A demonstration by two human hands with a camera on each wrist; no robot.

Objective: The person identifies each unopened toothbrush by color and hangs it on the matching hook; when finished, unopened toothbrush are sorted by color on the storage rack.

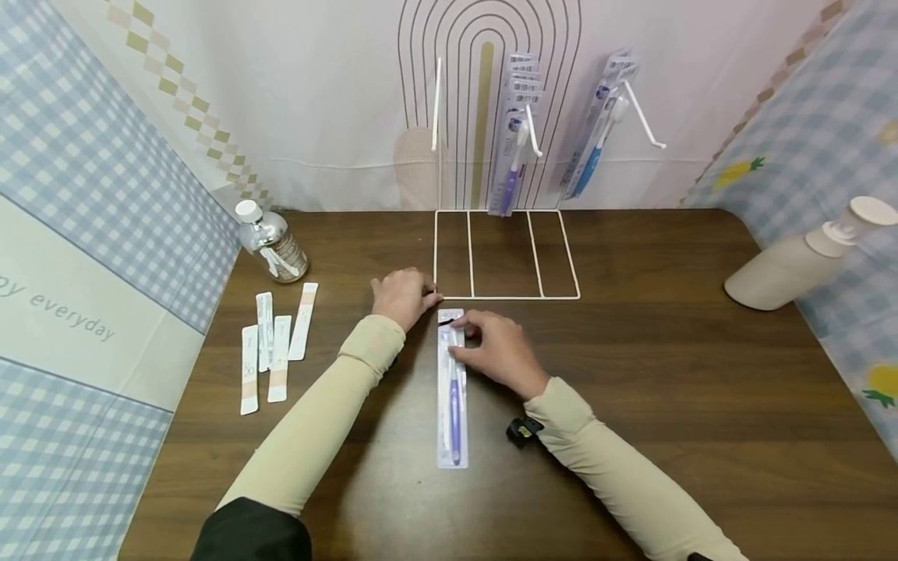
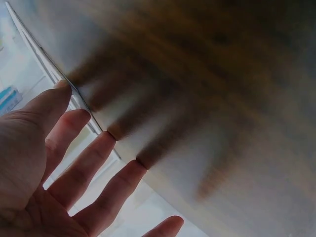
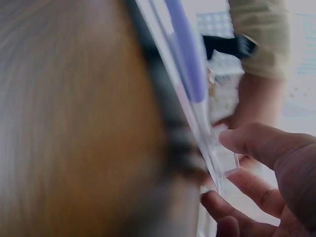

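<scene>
Right hand (image 1: 500, 352): it is pinching the head end of the packaged purple toothbrush (image 1: 452, 389), thumb over the blister and fingers curling beneath, as the right wrist view is showing (image 3: 256, 148).
Toothbrush pack: it is lying flat on the tabletop (image 1: 666, 405) just below the centre of the frame, long axis running near to far, hang-hole end pointing at the rack.
Doing the step well: the pack is looking thin and slippery, so a grip on the stiff card edge, lifting the far end first, is likely holding better than pressing on the blister.
Left hand (image 1: 403, 296): it is resting spread, fingers fairly straight, tips touching the near left corner of the white wire rack (image 1: 507, 253) and steadying it.
Counts, near to far: one pack on the tabletop; four sachet strips (image 1: 275, 347) at left; one clear bottle (image 1: 272, 243) beyond them; one pump bottle (image 1: 807, 257) lying at right; one rack; two bunches of hanging toothbrush packs (image 1: 515, 132), number in each not countable.
</scene>
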